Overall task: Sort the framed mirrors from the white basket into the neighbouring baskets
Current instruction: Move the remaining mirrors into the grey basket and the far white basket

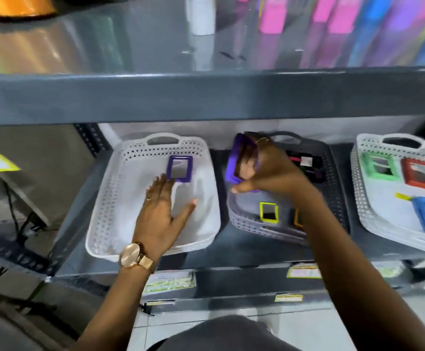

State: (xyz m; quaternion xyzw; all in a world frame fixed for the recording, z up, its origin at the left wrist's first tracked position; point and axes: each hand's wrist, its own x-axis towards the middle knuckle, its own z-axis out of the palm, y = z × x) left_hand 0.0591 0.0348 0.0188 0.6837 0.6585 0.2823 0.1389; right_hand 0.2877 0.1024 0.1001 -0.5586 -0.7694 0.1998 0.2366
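Above the grey basket point(333, 198), right hand point(269, 171) clasps purple mirror point(239, 158).

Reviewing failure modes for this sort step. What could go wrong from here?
1. The right hand grips a purple-framed mirror, tilted, above the grey basket; a drop could crack it or the yellow-framed mirror below.
2. The left hand, open, reaches toward the second purple-framed mirror lying flat in the white basket; a flat frame may slip on pickup.

left basket point(105, 198): white, perforated walls
middle basket point(333, 173): dark grey
held mirror point(234, 160): purple frame (blurred)
watch point(130, 257): gold
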